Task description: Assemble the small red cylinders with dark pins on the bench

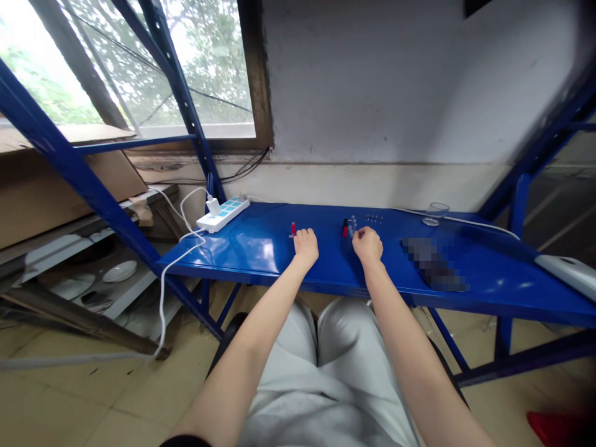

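Note:
My left hand (306,245) is closed over the blue table (246,248), its fingers curled. A small red piece (293,228) with a silvery bit below it shows right at its fingertips; whether it is gripped I cannot tell. My right hand (367,244) is also closed, thumb and fingers pinched together, and what lies between them is too small to name. Just left of that hand stands a small red-and-black object (345,228), beside a cluster of small clear pieces (352,222). Behind the right hand, several tiny metallic pieces (374,218) lie in rows.
A white power strip (223,214) with a plugged-in charger sits at the back left, its cord hanging over the edge. At the back right is a clear glass (435,214). A blurred dark flat object (433,264) lies right of my right hand. Blue posts frame both ends.

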`<state>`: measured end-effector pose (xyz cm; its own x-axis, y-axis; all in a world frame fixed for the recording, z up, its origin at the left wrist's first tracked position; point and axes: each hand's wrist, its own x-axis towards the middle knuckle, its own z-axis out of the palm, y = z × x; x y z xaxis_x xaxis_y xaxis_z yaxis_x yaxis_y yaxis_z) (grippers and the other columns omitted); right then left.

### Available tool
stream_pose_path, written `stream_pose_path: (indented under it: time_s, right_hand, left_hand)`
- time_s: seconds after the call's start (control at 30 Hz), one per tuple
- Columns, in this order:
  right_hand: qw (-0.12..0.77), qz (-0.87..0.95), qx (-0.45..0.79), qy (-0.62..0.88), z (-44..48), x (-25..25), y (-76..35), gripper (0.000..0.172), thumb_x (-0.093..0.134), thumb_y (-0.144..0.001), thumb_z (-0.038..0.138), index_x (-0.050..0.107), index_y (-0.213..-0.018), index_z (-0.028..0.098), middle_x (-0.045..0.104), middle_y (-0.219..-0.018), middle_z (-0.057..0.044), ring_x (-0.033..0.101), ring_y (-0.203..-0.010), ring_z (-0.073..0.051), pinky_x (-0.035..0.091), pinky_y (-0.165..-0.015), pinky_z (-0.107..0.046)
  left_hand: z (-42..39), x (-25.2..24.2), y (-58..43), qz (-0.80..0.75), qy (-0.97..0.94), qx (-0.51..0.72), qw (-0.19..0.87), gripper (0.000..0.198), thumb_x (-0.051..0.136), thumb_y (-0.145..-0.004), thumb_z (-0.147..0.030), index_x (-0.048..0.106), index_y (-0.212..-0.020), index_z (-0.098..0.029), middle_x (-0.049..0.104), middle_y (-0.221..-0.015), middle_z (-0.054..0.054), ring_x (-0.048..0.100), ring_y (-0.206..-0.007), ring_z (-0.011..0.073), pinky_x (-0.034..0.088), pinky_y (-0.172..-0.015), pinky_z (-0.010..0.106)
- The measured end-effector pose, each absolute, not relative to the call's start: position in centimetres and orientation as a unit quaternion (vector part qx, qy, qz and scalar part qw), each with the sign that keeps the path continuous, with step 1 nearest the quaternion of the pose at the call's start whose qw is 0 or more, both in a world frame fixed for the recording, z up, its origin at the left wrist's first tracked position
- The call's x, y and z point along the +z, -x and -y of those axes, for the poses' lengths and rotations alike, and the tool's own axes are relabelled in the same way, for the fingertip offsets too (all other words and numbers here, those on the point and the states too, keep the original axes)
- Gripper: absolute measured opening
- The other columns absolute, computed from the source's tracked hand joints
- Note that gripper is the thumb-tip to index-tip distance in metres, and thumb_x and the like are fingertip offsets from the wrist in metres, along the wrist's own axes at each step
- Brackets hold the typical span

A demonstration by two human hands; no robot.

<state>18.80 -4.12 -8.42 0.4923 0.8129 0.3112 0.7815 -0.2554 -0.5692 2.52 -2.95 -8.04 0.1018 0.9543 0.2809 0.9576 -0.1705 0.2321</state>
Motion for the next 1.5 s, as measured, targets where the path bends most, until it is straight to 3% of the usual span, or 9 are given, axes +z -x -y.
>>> stream_pose_path:
  time_s: [0.33, 0.47, 0.7, 0.87, 1.17, 1.5]
  right_hand:
    - [0.383, 0.496, 0.012, 0.779, 4.3, -8.4, -18.7, 0.02, 0.045, -0.08, 0.026, 0.061, -0.087, 0.017, 0.06, -0.087, -0.009, 0.055, -0.071, -0.018, 0.035, -0.061, -0.028]
    - [0.444, 0.487, -0.025, 0.752, 4.2, -8.5, -18.8, 0.019, 0.044, -0.079, 0.028, 0.059, -0.084, 0.017, 0.059, -0.082, -0.008, 0.053, -0.067, -0.017, 0.034, -0.059, -0.028]
    - [0.538, 0.585, -0.095, 0.599, 4.3, -8.5, -18.3, 0.024, 0.037, -0.086, 0.035, 0.054, -0.083, 0.018, 0.052, -0.066, -0.003, 0.049, -0.063, -0.015, 0.037, -0.06, -0.026]
    - [0.513, 0.663, -0.096, 0.536, 4.5, -8.6, -17.4, 0.026, 0.036, -0.087, 0.037, 0.053, -0.08, 0.018, 0.05, -0.064, -0.002, 0.047, -0.058, -0.013, 0.036, -0.056, -0.024]
    - [0.392, 0.729, -0.064, 0.558, 4.6, -8.8, -15.4, 0.035, 0.032, -0.089, 0.044, 0.052, -0.103, 0.019, 0.062, -0.084, -0.006, 0.056, -0.067, -0.017, 0.032, -0.054, -0.025]
    - [0.342, 0.715, -0.099, 0.602, 4.9, -8.5, -15.3, 0.04, 0.022, -0.093, 0.041, 0.054, -0.086, 0.018, 0.061, -0.074, -0.006, 0.051, -0.056, -0.014, 0.021, -0.051, -0.025]
  left_hand:
    - [1.7, -6.9, -1.8, 0.583, 0.805, -0.088, 0.065, 0.035, 0.033, -0.077, 0.005, 0.063, -0.091, -0.005, 0.058, -0.099, 0.019, 0.053, -0.099, 0.0246, 0.041, -0.084, 0.034]
    - [1.2, -6.9, -1.4, 0.556, 0.82, -0.127, 0.054, 0.032, 0.039, -0.074, 0.006, 0.064, -0.088, -0.006, 0.06, -0.095, 0.018, 0.055, -0.095, 0.0243, 0.043, -0.081, 0.034]
    - [-0.7, -8.8, -1.4, 0.501, 0.664, -0.522, -0.186, 0.016, 0.05, -0.077, -0.01, 0.065, -0.082, -0.016, 0.064, -0.084, 0.006, 0.057, -0.073, 0.0148, 0.045, -0.077, 0.032]
    - [-0.8, -9.9, -1.7, 0.439, 0.504, -0.651, -0.359, 0.01, 0.056, -0.075, -0.015, 0.061, -0.083, -0.014, 0.061, -0.077, 0.004, 0.056, -0.063, 0.0103, 0.044, -0.061, 0.023]
    - [0.7, -9.0, -1.4, 0.294, 0.43, -0.641, -0.563, 0.007, 0.057, -0.074, -0.01, 0.058, -0.08, -0.013, 0.058, -0.074, 0.001, 0.058, -0.065, 0.0081, 0.042, -0.064, 0.022]
    - [1.5, -8.7, -1.7, 0.266, 0.46, -0.58, -0.618, 0.008, 0.062, -0.071, -0.01, 0.059, -0.078, -0.012, 0.058, -0.078, 0.002, 0.056, -0.063, 0.0072, 0.044, -0.073, 0.026]
